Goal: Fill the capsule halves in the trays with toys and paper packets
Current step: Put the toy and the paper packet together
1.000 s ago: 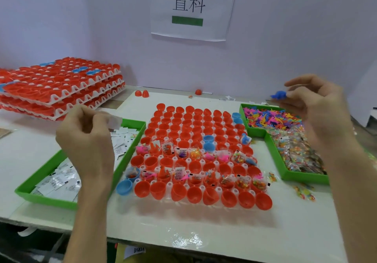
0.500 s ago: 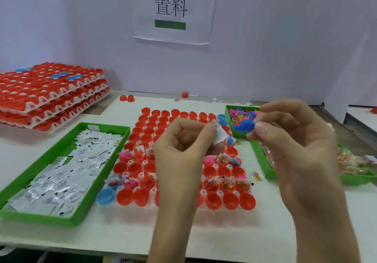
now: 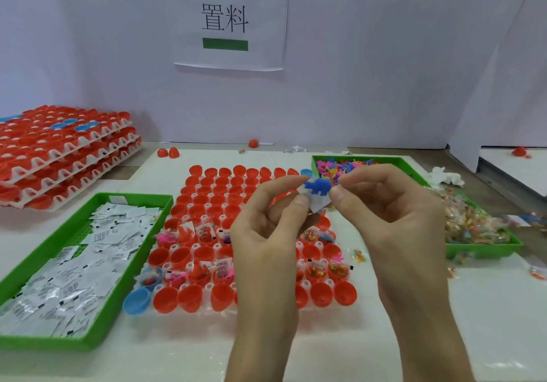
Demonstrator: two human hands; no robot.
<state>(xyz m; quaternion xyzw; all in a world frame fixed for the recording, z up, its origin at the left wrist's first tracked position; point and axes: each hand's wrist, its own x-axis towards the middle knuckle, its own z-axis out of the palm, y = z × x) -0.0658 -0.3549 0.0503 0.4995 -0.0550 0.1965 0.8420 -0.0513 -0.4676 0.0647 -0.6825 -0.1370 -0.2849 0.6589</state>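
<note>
A white tray [image 3: 207, 309] of mostly red capsule halves [image 3: 189, 254] lies on the table in front of me; several near-row cups hold toys and packets. Above its middle, my left hand [image 3: 266, 233] pinches a white paper packet [image 3: 318, 202] between thumb and fingers. My right hand [image 3: 393, 219] pinches a small blue toy [image 3: 317, 187] against that packet. Both hands meet at the fingertips and hide part of the tray behind them.
A green bin of white paper packets [image 3: 74, 263] sits left of the tray. A green bin [image 3: 485, 250] with colourful toys and bagged toys sits right. Stacked trays of red capsule halves [image 3: 65, 150] stand far left. Loose red halves [image 3: 168, 153] lie near the wall.
My hands have come together from wide apart to the middle, over the tray. The blue toy now touches the paper packet. The view has shifted slightly.
</note>
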